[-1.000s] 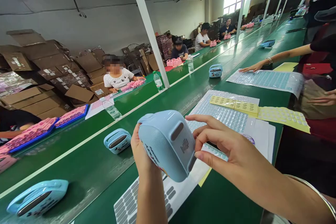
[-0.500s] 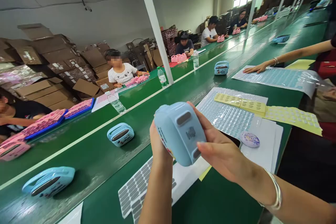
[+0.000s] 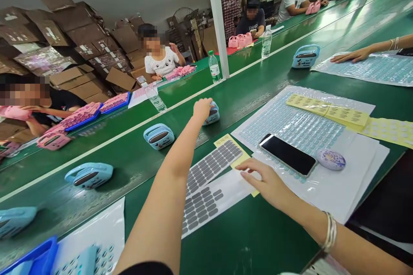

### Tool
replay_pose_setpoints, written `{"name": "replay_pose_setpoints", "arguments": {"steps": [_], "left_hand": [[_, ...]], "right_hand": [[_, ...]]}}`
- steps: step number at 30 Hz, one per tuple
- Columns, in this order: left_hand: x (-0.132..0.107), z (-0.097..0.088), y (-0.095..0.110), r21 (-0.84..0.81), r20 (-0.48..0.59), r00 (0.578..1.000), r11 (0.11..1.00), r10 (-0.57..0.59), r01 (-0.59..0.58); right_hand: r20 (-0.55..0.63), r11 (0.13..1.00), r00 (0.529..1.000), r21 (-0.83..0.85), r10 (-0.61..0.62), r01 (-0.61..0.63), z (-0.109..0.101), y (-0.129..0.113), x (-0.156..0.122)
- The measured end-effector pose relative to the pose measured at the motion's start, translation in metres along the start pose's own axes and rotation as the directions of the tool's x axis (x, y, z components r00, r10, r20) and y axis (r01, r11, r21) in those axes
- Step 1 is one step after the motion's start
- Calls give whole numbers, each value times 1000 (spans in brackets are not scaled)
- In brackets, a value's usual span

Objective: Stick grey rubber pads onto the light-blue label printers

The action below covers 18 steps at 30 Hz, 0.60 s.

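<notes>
My left hand reaches out over the belt with its fingers closed around the handle side of a light-blue plastic device with a dark oval front. Part of that device is hidden behind the hand. Over the edge of a white sheet with grey oval stickers, my right hand hovers with loosely bent fingers, and nothing shows in them. Another sheet of grey stickers lies above it, partly on a yellow sheet. A black phone rests just beyond my right hand.
More blue devices stand along the green belt. A purple oval object lies near clear sticker sheets. A blue tray is at lower left. A co-worker's hand lies at right; several people sit across the belt.
The blue device held in both hands has left them; my left hand now grips one on the belt. My right hand has let go and lowered over the sticker sheets. The view has shifted.
</notes>
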<state>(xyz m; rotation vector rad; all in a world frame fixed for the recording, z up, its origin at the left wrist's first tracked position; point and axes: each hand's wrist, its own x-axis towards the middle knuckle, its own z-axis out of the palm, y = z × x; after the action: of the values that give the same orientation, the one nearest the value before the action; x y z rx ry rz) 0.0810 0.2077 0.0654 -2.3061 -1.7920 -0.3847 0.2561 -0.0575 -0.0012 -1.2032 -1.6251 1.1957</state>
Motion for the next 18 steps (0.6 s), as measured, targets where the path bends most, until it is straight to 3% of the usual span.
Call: {"name": "replay_pose_setpoints", "arguments": {"steps": [2, 4, 6, 8, 9, 10, 12, 13, 15, 18], "left_hand": [[4, 26, -3, 9, 54, 998, 1000, 25, -26], [4, 37, -5, 21, 65, 997, 999, 39, -41], [-2, 34, -7, 30, 54, 997, 998, 62, -64], [-21, 20, -7, -16, 4, 982, 982, 188, -188], [-36, 10, -8, -64, -28, 952, 950, 304, -305], [-55, 1, -9, -123, -58, 896, 888, 440, -444], [-105, -16, -13, -251, -58, 724, 692, 687, -676], [-134, -21, -16, -307, -18, 672, 636, 740, -708], [-190, -25, -24, -425, 83, 655, 622, 751, -658], [-259, -15, -36, -497, 183, 766, 730, 616, -469]], "right_hand": [[44, 989, 999, -149, 1, 5, 21, 11, 4], [90, 966, 996, -258, 0, 23, 44, 20, 6], [112, 942, 994, -333, -2, 39, 66, 26, 5], [105, 925, 994, -378, -8, 48, 83, 30, 3], [98, 920, 995, -389, -13, 51, 88, 31, 3], [90, 917, 996, -395, -21, 55, 91, 33, 3], [76, 915, 996, -397, -40, 67, 93, 35, 3], [69, 915, 996, -397, -51, 75, 93, 37, 4], [54, 914, 996, -397, -73, 88, 93, 40, 5], [43, 913, 994, -394, -99, 108, 95, 44, 4]]}}
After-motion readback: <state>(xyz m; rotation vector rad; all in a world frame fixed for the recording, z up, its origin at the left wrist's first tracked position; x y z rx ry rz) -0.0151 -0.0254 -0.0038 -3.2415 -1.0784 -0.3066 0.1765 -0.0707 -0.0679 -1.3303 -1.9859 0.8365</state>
